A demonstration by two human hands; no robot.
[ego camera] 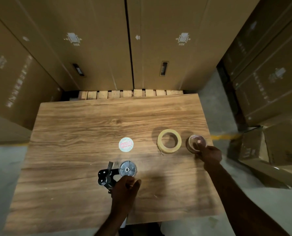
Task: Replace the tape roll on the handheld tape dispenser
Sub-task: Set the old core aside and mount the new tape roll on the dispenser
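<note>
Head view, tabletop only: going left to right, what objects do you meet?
Tape dispenser held by the left hand → round printed disc → full tape roll → nearly empty tape core under the right hand.

Left hand (pixel 124 188) lay low centre, fingers curled, thumb out. Right hand (pixel 208 155) reached mid-right, arm extended, fingers pinched.

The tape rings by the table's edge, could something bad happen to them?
Maybe. The small ring under the right hand sits near the table edge, so a nudge might knock it off. The left hand is beside the dispenser, whose toothed blade could scratch fingers.
</note>
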